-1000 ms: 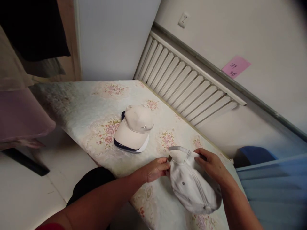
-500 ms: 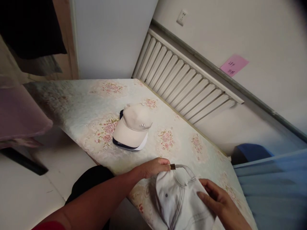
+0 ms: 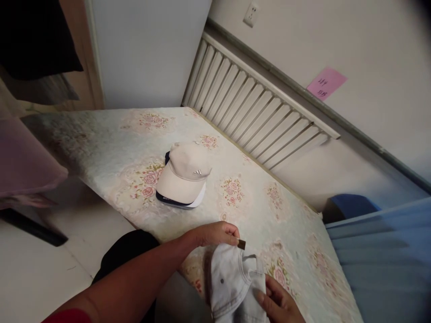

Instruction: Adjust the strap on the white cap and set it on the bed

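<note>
A pale grey baseball cap (image 3: 229, 285) is held between both hands at the bottom of the view, its back opening and strap uppermost. My left hand (image 3: 220, 234) pinches the cap's back edge beside a small brown strap clasp (image 3: 241, 244). Lower down, my right hand (image 3: 278, 300) grips the opposite side of the cap, thumb on top and fingers behind. The cap's lower part runs out of frame. Beyond my hands, a small stack of caps lies on the floral cloth, a cream cap (image 3: 185, 172) with a logo on top and a navy brim (image 3: 168, 200) beneath.
A floral-covered table (image 3: 188, 222) runs along a white radiator (image 3: 249, 103) and wall. Blue fabric (image 3: 387, 255) hangs at the right, with a dark blue object (image 3: 355, 207) behind it. A pink cloth-covered seat (image 3: 30, 157) stands at the left.
My right hand has moved left and down, closer to my left hand. The grey cap is more folded together, and its strap loop has narrowed. The view has shifted slightly.
</note>
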Demonstrator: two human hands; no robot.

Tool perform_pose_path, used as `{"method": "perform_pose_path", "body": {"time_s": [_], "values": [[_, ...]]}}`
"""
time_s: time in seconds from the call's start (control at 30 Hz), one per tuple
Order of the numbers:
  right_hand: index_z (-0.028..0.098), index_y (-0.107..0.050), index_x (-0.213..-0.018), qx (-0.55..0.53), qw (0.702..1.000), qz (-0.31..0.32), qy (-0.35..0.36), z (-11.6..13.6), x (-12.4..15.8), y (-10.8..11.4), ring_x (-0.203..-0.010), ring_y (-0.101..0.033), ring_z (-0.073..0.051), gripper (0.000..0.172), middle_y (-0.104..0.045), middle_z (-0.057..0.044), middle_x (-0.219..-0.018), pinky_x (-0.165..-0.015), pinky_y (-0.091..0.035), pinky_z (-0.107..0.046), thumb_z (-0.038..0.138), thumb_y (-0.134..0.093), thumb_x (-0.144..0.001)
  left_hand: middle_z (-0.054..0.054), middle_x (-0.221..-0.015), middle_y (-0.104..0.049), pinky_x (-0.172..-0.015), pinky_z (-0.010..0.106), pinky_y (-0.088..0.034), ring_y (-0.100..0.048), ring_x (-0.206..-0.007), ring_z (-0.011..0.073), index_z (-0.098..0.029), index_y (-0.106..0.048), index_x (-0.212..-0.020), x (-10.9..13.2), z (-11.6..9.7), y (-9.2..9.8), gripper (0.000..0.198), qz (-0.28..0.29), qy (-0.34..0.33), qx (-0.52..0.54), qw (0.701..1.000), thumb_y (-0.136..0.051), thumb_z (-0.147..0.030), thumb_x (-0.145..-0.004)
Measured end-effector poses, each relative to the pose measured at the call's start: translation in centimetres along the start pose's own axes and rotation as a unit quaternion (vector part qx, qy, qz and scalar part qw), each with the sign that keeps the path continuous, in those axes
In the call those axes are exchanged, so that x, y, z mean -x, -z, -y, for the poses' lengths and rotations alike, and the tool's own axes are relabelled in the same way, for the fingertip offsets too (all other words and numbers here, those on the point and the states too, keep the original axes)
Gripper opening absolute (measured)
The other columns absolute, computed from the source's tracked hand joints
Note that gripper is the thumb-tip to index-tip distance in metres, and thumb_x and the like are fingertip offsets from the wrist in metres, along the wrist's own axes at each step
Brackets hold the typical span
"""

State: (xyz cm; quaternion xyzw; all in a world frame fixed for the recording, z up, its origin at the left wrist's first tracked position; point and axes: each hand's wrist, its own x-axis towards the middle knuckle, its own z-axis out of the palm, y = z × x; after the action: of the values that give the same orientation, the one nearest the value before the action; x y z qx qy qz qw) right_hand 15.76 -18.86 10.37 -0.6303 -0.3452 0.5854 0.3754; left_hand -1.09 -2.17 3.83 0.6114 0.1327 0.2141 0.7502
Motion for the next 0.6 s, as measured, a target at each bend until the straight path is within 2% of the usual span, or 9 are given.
{"method": "perform_pose_path", "body": {"time_s": [0.1, 0.3, 0.4, 0.6], "values": [[0.019, -0.067, -0.1, -0.027, 0.999, -0.024, -0.003, 0.3, -0.5, -0.2, -0.088, -0.062, -0.026, 0.046, -0.068, -0.011, -0.098, -0.084, -0.045, -0.038, 0.045, -0.075, -0.063, -0.006, -0.063, -0.045, -0.055, 0.021, -0.026, -0.036, -0.058, 0.0072, -0.014, -0.056, -0.073, -0.2, 0.5, 0.1, 0.023, 0.007, -0.004, 0.003, 1.0, -0.063, -0.036, -0.07], [0.02, -0.066, -0.103, 0.016, 0.999, -0.048, 0.007, 0.7, -2.3, -0.7, -0.087, -0.062, -0.021, 0.041, -0.069, -0.008, -0.096, -0.082, -0.045, -0.032, 0.045, -0.069, -0.071, -0.005, -0.064, -0.047, -0.055, 0.02, -0.027, -0.037, -0.058, 0.0075, -0.015, -0.058, -0.075, -0.4, 1.2, 0.2, 0.023, 0.02, -0.002, 0.007, 1.0, -0.064, -0.037, -0.069], [0.019, -0.066, -0.103, -0.038, 0.999, -0.023, 0.003, 1.0, -3.3, -1.7, -0.083, -0.063, -0.019, 0.035, -0.07, -0.007, -0.093, -0.08, -0.045, -0.032, 0.041, -0.068, -0.075, -0.006, -0.063, -0.047, -0.056, 0.02, -0.028, -0.037, -0.059, 0.0073, -0.015, -0.058, -0.075, -0.3, 1.0, 0.2, 0.022, 0.019, 0.002, 0.003, 1.0, -0.064, -0.036, -0.069], [0.018, -0.066, -0.096, -0.154, 0.988, -0.005, 0.03, 3.0, -3.6, -3.1, -0.069, -0.061, -0.017, 0.035, -0.069, -0.004, -0.078, -0.07, -0.046, -0.03, 0.026, -0.077, -0.064, -0.006, -0.065, -0.047, -0.058, 0.021, -0.028, -0.037, -0.06, 0.0074, -0.015, -0.059, -0.076, -0.2, 1.1, 0.3, 0.023, 0.024, -0.015, 0.025, 0.999, -0.064, -0.037, -0.071]]}}
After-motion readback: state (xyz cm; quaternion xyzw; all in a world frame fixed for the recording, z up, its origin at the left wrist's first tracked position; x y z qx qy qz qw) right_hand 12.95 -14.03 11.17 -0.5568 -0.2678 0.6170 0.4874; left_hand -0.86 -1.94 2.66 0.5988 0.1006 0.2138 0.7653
